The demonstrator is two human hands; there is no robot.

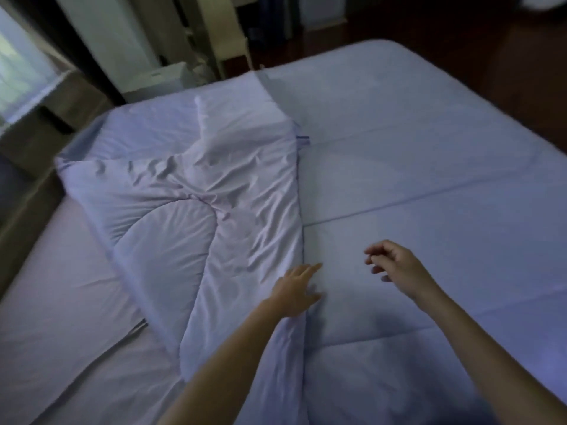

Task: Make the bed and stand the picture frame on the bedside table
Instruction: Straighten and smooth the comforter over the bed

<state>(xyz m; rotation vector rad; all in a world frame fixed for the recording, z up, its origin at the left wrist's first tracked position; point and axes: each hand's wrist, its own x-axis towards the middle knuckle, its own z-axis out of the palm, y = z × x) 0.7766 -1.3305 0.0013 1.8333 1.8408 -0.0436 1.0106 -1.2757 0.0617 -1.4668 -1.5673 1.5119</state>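
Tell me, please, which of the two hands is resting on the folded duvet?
The left hand lies flat on the folded duvet's edge; the right hand hovers with curled fingers, holding nothing.

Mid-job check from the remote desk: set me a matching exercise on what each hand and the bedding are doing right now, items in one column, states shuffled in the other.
Items
1. left hand
2. right hand
3. folded-over duvet
4. bare sheet

States
A. flat and exposed on the near left side of the bed
B. wrinkled, doubled back on itself
C. fingers curled loosely, holding nothing
D. fingers extended, resting at the duvet's fold edge

Pairs: 1-D, 2-C, 3-B, 4-A
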